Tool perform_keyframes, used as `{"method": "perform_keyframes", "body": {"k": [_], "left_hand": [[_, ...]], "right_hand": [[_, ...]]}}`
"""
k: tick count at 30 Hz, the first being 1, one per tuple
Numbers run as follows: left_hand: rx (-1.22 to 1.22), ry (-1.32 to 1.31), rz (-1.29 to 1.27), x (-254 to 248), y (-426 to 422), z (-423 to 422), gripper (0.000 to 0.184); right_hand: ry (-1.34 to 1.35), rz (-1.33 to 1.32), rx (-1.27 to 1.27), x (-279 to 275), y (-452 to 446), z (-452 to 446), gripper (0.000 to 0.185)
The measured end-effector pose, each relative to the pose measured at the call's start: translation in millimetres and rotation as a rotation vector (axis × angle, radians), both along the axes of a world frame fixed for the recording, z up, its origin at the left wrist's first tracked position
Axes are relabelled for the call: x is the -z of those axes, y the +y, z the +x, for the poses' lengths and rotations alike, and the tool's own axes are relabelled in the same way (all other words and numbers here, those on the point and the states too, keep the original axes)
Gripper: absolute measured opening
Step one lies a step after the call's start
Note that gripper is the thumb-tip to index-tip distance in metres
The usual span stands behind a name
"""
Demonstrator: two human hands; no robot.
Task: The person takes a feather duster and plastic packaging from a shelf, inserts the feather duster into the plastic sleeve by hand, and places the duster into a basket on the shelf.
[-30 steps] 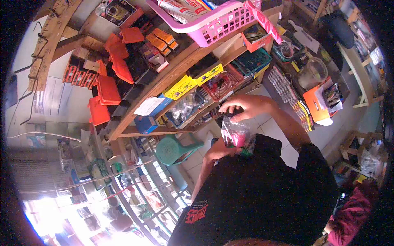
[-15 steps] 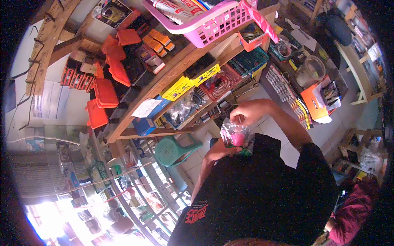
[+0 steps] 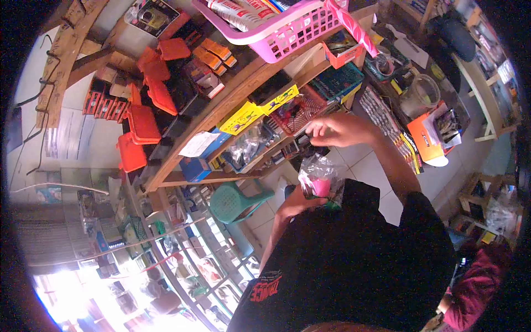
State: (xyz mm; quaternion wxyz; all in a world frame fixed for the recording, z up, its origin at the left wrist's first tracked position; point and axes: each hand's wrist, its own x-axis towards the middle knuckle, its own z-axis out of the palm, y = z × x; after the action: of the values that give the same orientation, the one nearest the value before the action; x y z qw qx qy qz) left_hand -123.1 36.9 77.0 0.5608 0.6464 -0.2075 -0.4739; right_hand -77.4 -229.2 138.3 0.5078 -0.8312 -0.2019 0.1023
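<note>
My left hand [image 3: 298, 202] is closed around the lower part of a clear plastic bag [image 3: 315, 169] in front of my black shirt. A bright pink item [image 3: 320, 187] shows through the plastic, with a bit of green [image 3: 331, 205] below it; their exact kind cannot be made out. Above the bag's open-looking top is my right hand [image 3: 340, 130], apart from the plastic, its fingers curled together. Something small and dark [image 3: 319, 148] shows just under those fingers, and whether they grip it is unclear.
Wooden shelving [image 3: 243, 83] curves ahead, bearing a pink basket [image 3: 298, 33] and orange cases [image 3: 144, 124]. A green stool [image 3: 235, 203] stands on the tiled floor at left. Boxes and a clear tub [image 3: 420, 95] sit at right. Another person's maroon sleeve [image 3: 478, 285] is at lower right.
My right hand has let go of the bag's top and lifted up and away from it. The bag's upper part now stands looser, while my left hand keeps its hold.
</note>
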Motion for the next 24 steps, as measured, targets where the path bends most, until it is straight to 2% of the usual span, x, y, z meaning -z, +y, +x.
{"method": "perform_keyframes", "body": {"k": [3, 4, 7, 8, 12, 14, 15, 16, 19, 24], "left_hand": [[-0.041, 0.065, -0.077, 7, 1, -3, 0.056], [-0.055, 0.081, -0.101, 10, 1, -4, 0.056], [-0.071, 0.118, -0.143, 20, 2, -6, 0.057], [-0.053, 0.140, -0.147, 27, 4, -3, 0.057], [-0.135, 0.074, -0.006, 26, 9, -5, 0.057], [-0.036, -0.007, 0.024, 21, 15, 3, 0.056], [0.013, -0.051, 0.039, 19, 17, 7, 0.055], [-0.094, 0.007, -0.202, 26, 16, 6, 0.055], [-0.065, -0.037, -0.156, 6, 15, 11, 0.055], [0.318, -0.188, 0.240, -21, 4, 14, 0.043]], "right_hand": [[0.116, 0.059, -0.128, 14, 7, -27, 0.056], [0.107, -0.033, -0.143, 18, 12, -34, 0.064], [0.072, -0.411, -0.127, 6, 21, -49, 0.060], [0.135, -0.367, -0.167, 3, 22, -45, 0.044], [0.047, -0.148, -0.100, 14, 24, -45, 0.028], [0.020, 0.057, -0.130, 18, 26, -51, 0.023], [0.024, 0.071, -0.152, 20, 26, -51, 0.022], [0.028, 0.087, -0.175, 21, 27, -52, 0.021], [0.105, 0.069, -0.188, 12, 32, -55, 0.021], [0.178, -0.048, -0.276, -9, 36, -54, 0.025]]}}
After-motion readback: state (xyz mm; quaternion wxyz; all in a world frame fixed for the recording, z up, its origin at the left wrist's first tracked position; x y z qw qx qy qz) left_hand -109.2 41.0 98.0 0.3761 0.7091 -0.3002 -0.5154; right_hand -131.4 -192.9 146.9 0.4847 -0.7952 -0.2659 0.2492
